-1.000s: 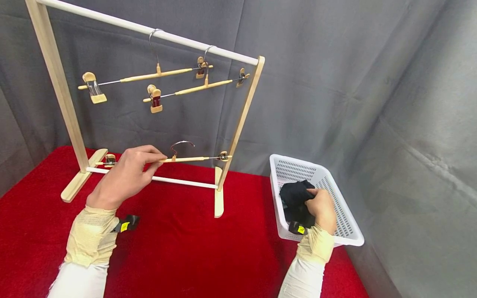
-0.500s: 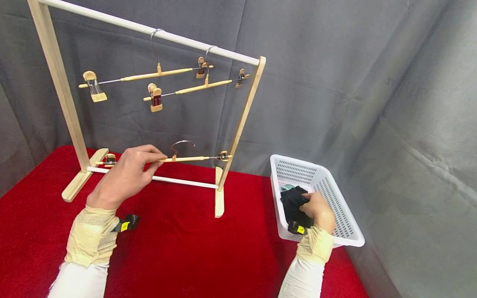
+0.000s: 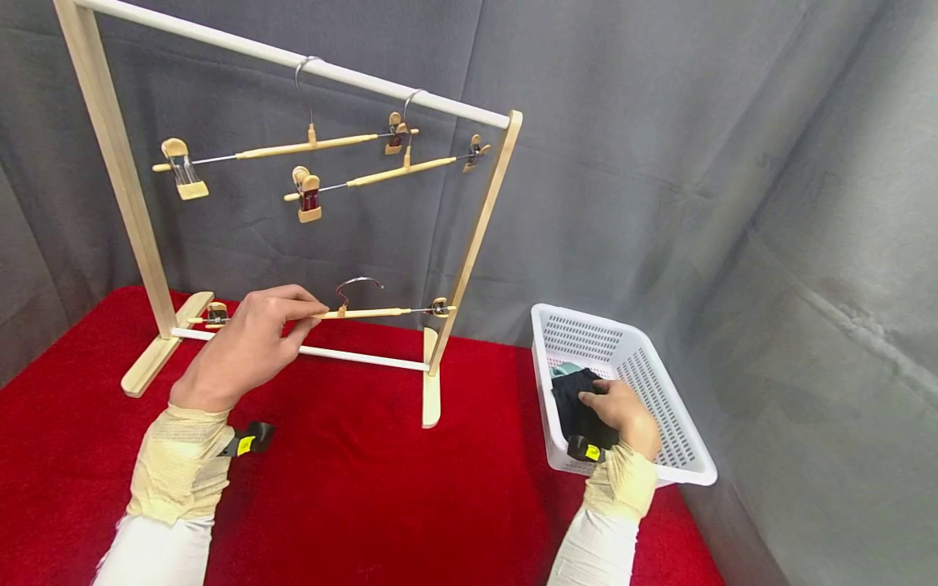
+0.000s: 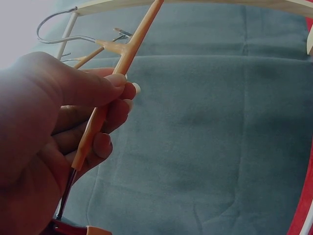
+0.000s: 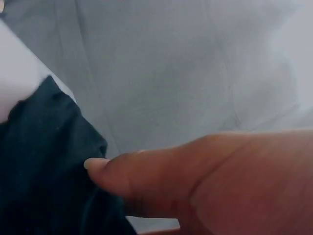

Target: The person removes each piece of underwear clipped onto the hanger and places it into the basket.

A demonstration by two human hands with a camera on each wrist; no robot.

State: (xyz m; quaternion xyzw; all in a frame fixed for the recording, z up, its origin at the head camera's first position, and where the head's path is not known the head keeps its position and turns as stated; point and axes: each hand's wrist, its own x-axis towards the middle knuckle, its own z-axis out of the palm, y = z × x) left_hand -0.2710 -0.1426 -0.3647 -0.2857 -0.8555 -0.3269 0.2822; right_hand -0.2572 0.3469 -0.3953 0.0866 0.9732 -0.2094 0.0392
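My left hand [image 3: 245, 346] grips the bar of a wooden clip hanger [image 3: 377, 312] in front of the rack's lower part. The left wrist view shows the thumb and fingers around the hanger's bar [image 4: 138, 36], close to its metal hook. Inside the white basket [image 3: 685, 419] at the right, my right hand [image 3: 628, 415] pinches a dark, near-black piece of cloth [image 3: 572, 399]. In the right wrist view the thumb lies on the near face of the dark cloth [image 5: 44, 166], while the fingers are mostly hidden behind it.
A wooden rack [image 3: 120, 163] with a white top rail stands on the red cloth [image 3: 352, 496]. Two clip hangers, a left one [image 3: 278, 151] and a right one [image 3: 374, 174], hang from the rail. Pale teal fabric [image 3: 564, 369] shows in the basket. Grey curtain [image 3: 659, 163] closes off the back.
The dark cloth has sunk lower and flattened in the basket, and teal fabric has come into sight behind it. My right thumb and fingers have shifted on the cloth. The left hand stays put.
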